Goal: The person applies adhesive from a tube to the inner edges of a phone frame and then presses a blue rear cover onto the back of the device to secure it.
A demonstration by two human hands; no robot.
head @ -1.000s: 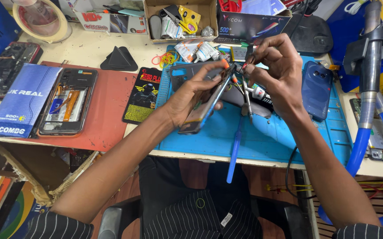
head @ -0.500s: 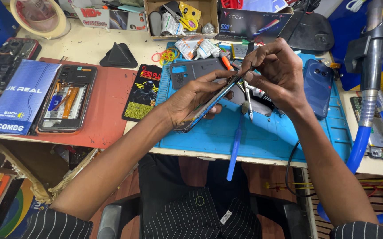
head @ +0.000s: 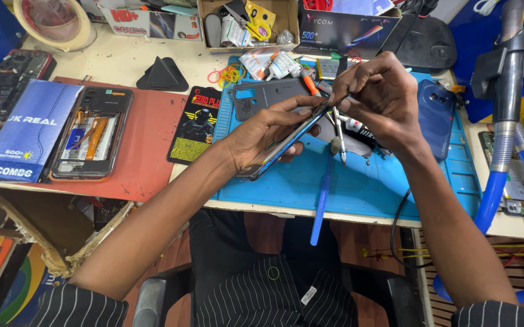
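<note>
My left hand grips a smartphone held edge-on and tilted over the blue work mat. My right hand pinches a thin tool or strip at the phone's upper end; what it pinches is too small to tell. Metal tweezers hang down beside my right fingers. A grey phone back cover lies on the mat behind my left hand.
An opened phone lies on a red mat, beside a blue box. A blue phone case rests right of my hand. A blue pry stick overhangs the table edge. Cardboard box, tape roll, blue-handled clamp.
Both hands with the phone have shifted slightly up and left over the mat; my right fingers have closed tighter at the phone's top edge.
</note>
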